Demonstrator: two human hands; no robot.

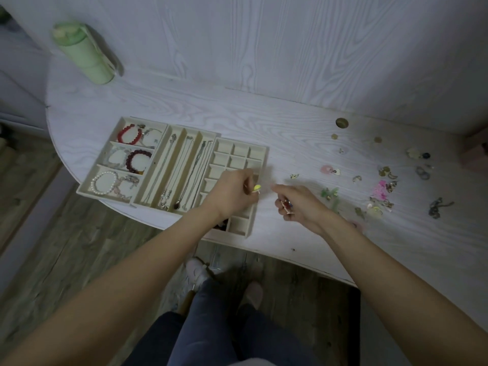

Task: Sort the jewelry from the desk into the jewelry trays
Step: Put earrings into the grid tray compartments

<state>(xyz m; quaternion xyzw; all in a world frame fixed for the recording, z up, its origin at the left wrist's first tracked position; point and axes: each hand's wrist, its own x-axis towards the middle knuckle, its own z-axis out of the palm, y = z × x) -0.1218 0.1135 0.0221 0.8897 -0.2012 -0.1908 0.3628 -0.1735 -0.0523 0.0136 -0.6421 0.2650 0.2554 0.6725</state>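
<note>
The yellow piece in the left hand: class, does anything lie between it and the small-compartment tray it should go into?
Nothing visible does. The left hand pinches the yellow piece directly over the small-compartment tray, whose visible compartments near it look open and uncovered. The right hand, holding other small jewelry, sits off to the tray's right.

It looks like a room at home: a white wooden desk (264,114) on a wood floor (66,247), a green bottle (84,54) standing on the desk.

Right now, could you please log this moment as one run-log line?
left hand: pinches yellow piece over grid tray | right hand: holds small pieces | loose jewelry: on desk
</note>
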